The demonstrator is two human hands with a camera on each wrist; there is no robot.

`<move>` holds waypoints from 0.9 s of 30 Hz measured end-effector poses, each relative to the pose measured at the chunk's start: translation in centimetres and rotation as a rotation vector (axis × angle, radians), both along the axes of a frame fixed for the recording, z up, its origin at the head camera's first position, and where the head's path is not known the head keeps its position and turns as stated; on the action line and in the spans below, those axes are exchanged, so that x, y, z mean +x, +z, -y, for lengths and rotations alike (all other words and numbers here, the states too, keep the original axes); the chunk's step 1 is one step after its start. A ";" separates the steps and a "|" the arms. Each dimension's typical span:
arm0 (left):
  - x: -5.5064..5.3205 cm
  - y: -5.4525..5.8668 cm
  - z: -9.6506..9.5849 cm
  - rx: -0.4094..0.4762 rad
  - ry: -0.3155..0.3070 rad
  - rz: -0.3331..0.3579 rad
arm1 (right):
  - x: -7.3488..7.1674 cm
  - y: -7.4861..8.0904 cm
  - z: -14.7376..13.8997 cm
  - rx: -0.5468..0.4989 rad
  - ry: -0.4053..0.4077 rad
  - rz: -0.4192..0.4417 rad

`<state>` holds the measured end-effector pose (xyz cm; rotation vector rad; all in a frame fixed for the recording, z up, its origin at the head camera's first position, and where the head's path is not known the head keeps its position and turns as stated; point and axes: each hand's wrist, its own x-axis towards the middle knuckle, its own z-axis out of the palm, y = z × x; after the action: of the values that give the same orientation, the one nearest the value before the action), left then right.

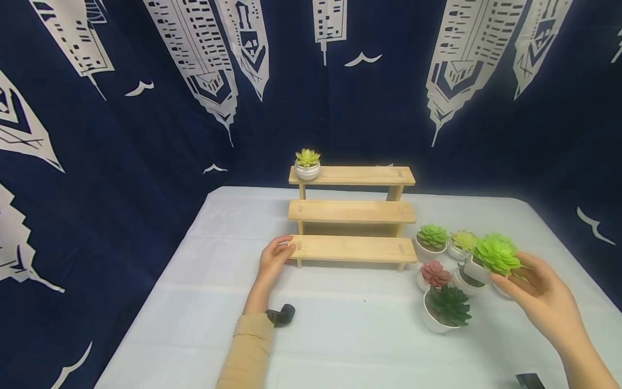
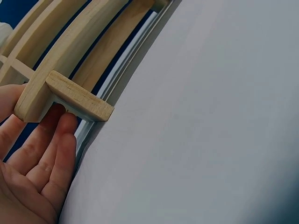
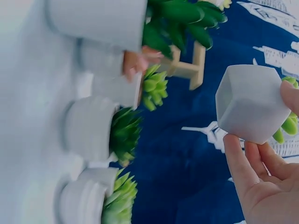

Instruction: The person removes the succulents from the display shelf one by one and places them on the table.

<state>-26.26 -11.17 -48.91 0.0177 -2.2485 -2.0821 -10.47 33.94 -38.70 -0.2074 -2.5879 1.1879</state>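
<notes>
My right hand (image 1: 546, 300) holds a bright green potted succulent (image 1: 497, 254) in the air above the other pots. Its white pot (image 3: 252, 102) has flat, angular sides and sits tilted between thumb and fingers in the right wrist view. At the stand's left end, my left hand (image 1: 276, 259) grips the lowest step of a three-tier wooden display stand (image 1: 352, 248). The left wrist view shows the thumb at the upper side of the board (image 2: 70, 60) and fingers curled beneath it. One yellow-green succulent (image 1: 308, 165) in a round white pot stands on the top tier's left end.
Right of the stand, several potted succulents cluster on the white tablecloth (image 1: 340, 335): a dark green one (image 1: 447, 308), a reddish one (image 1: 434, 274), a green one (image 1: 431, 237) and a pale yellow-green one (image 1: 462, 240). A navy curtain (image 1: 340, 108) with white building prints hangs behind.
</notes>
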 end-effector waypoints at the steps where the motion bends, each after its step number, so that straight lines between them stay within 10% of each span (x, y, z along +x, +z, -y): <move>1: 0.0 0.0 0.0 -0.001 0.003 -0.003 | 0.1 -0.3 -0.1 0.004 -0.010 0.007; 27: 0.0 -0.2 -0.1 0.011 0.004 -0.017 | 2.5 -6.4 -4.4 -0.085 -0.036 0.479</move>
<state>-26.27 -11.09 -49.11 0.0046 -2.2253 -2.0848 -8.01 38.33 -45.14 -0.6229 -2.9137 1.3747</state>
